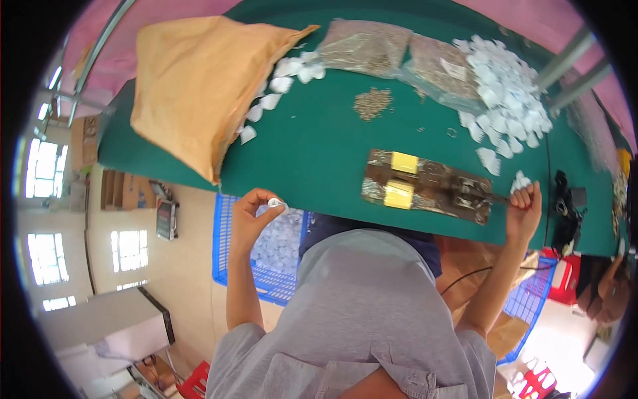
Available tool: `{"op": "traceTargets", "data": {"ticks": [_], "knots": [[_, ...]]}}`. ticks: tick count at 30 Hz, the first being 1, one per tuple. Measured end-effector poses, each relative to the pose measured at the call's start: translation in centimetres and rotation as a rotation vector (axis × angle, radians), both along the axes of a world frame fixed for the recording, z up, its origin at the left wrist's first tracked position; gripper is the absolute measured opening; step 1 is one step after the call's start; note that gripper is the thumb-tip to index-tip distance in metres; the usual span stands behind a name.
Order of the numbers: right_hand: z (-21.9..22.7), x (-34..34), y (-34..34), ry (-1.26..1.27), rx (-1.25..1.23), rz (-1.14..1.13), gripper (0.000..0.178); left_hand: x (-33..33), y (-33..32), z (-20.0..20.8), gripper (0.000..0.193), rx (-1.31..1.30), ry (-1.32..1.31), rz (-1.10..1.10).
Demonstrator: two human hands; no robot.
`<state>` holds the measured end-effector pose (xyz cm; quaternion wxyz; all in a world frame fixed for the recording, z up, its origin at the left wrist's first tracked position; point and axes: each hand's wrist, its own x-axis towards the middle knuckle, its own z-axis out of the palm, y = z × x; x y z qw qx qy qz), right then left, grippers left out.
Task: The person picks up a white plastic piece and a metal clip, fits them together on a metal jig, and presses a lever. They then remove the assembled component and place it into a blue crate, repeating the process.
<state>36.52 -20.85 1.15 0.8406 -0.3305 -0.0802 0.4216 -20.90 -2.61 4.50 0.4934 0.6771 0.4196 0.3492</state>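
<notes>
A small, rounded white piece [276, 203] is pinched between the thumb and forefinger of the left hand [254, 211], at the table's near edge. The thin lever [498, 198] of a press [430, 181] is gripped by the right hand [523, 211], its fingers curled closed. A white fan-shaped part [521, 180] is seen just beyond that hand; whether it is touched cannot be told. The press is built on a flat, brown, scuffed plate, fitted with two glossy yellow blocks [399, 194] and one dark clamp [470, 191].

The table [312, 146] is covered in smooth green. Beyond the press, one loose pile [373, 104] of tiny brownish bits is spread. At the far right a large heap [508, 100] of smooth white parts with ribbed edges is seen, too many to be counted. Beside it, two clear, crinkled plastic bags [365, 46] are filled with small brownish bits. At the left stands one bulky, creased paper sack [193, 86], its contents hidden, edged by a row [269, 101] of white parts.

Below, two blue lattice baskets [221, 236] are seen; white parts are held in the left one.
</notes>
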Motion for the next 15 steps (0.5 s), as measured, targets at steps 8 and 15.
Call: {"op": "traceTargets", "data": {"ticks": [8, 15], "knots": [[-2.7, 1.6, 0.2, -0.002, -0.084, -0.034, 0.026, -0.6, 9.2, -1.2, 0.036, 0.474, 0.424, 0.350], [-3.4, 1.0, -1.8, -0.115, -0.301, -0.130, 0.022, 2.1, 16.6, -4.9, 0.015, 0.720, 1.320, 0.332]]}}
